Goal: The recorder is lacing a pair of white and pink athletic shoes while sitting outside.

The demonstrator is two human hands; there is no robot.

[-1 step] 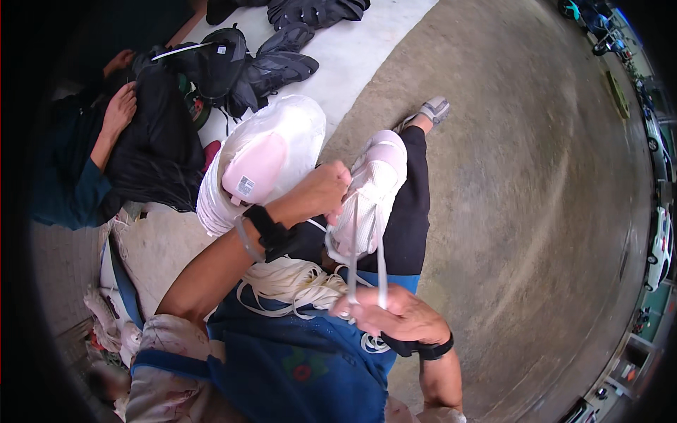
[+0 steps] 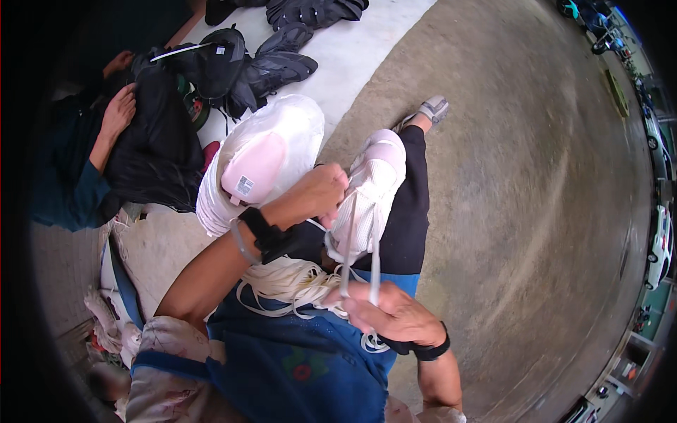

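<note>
We had a white mesh sneaker (image 2: 370, 197) lying along our thigh, its pale pink toe pointing away from us toward our sandalled foot (image 2: 431, 109). Our left hand (image 2: 319, 194) was clenched on the upper of that sneaker near the eyelets, steadying it. Our right hand (image 2: 395, 317) was closed around the ends of the white laces (image 2: 360, 254), which ran taut from the shoe straight down to our fist. Against the other picture of this same instant nothing differed: the same grasp, the same tight laces, so we judged the lacing to be mid-pull rather than finished. A bundle of loose white laces (image 2: 289, 282) lay in our lap against the blue apron (image 2: 303, 366), just below the left wrist with its black band (image 2: 268, 236). A second sneaker (image 2: 257, 166), sole up and wrapped in clear plastic, rested just beside our left forearm on the concrete floor (image 2: 529, 176). Farther off at the upper left, another person's hand (image 2: 116, 113) lay on a dark bag (image 2: 151, 151), with dark shoes (image 2: 275, 67) near them on the pale mat (image 2: 352, 49). Parked vehicles at the right rim were too small to describe.
</note>
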